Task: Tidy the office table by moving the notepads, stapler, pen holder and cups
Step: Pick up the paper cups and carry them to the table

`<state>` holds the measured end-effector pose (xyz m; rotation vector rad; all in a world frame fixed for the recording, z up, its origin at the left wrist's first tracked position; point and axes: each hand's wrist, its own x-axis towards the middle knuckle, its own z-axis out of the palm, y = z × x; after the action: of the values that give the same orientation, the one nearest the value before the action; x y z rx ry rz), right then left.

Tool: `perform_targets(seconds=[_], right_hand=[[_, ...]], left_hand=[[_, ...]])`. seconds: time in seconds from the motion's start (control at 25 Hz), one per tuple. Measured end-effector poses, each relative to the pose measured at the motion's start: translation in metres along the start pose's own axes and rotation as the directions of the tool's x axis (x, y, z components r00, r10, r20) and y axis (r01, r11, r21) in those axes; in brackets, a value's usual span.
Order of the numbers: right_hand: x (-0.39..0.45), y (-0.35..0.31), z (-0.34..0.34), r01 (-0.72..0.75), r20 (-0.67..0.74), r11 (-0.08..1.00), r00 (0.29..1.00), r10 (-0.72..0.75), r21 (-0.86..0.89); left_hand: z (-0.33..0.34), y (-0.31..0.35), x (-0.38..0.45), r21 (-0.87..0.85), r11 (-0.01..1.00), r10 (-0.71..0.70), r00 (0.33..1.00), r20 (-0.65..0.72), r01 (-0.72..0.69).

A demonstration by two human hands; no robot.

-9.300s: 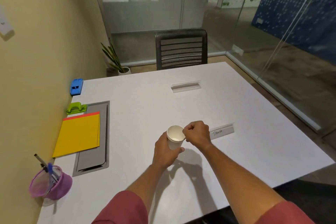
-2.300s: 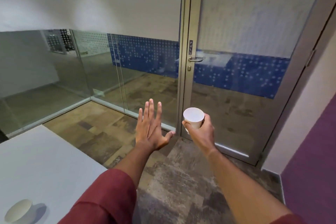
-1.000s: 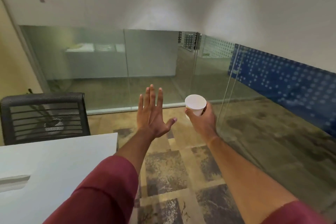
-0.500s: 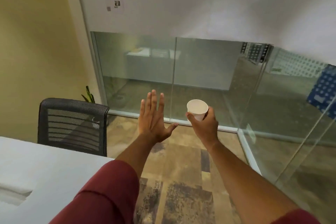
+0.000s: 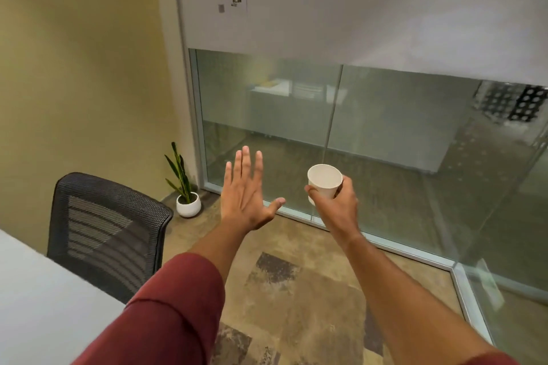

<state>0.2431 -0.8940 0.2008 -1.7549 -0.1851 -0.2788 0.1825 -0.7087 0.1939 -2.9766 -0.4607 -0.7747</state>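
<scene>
right hand (image 5: 338, 204) is wrapped around the upright paper cup (image 5: 324, 182), left hand (image 5: 244, 201) flat open and empty, table (image 5: 44, 305) way off lower-left

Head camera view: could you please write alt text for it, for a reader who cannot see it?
A person's right hand holds a white paper cup upright above the floor, left hand open and empty beside it. A black mesh chair, white table and potted plant are at left.

**White Cup, Maroon Sleeve**

The cup (image 5: 323, 184) gripped by the right-hand fingers (image 5: 311, 189) was plain white. Left of the spread fingers (image 5: 243, 170), the chair (image 5: 109, 234) was black mesh. The sleeve (image 5: 166, 317) was maroon, the floor (image 5: 296, 290) mottled tan and brown, the wall (image 5: 83, 68) yellow.
</scene>
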Motion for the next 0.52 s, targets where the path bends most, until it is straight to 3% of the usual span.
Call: perform_targets(seconds=[0.52], right_hand=[[0.24, 0.047, 0.2, 0.025, 0.286, 0.993, 0.957, -0.056, 0.111]], left_hand=[[0.121, -0.079, 0.202, 0.149, 0.964, -0.223, 0.975, -0.003, 0.221]])
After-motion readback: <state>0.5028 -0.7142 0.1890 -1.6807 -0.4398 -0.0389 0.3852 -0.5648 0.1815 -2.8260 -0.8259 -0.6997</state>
